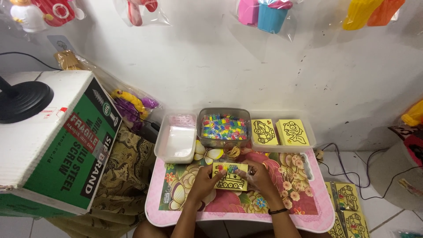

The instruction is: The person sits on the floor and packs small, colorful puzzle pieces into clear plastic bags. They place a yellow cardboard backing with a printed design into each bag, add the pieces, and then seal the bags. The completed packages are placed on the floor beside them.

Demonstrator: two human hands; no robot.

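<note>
Both hands meet over a small yellow card printed with a black outline drawing [230, 176], which lies on the pink, flower-patterned low table [304, 211]. The left hand [203, 178] grips the card's left edge, fingers curled around it with the thumb on top. The right hand [257, 176] closes on the card's right edge in the same way, and its wrist wears a thin dark band [277, 211]. A little cluster of coloured bits sits on the card's upper middle, between the two thumbs.

Just behind the card, a bunch of tan rubber bands [232, 151] rests on the table. Behind the card and farther back stands a clear plastic tub filled with small multicoloured pieces [224, 127]. To the card's rear left is a shallow translucent white tray [176, 139]; to its rear right is another clear tray holding two stacks of yellow outline cards [279, 132]. More yellow cards lie on the tiled floor [348, 207], to the right of the card and beyond the table's edge. Well to the left of the card stands a large green-and-white cardboard box [53, 145] with a round black base [22, 100] on top.
</note>
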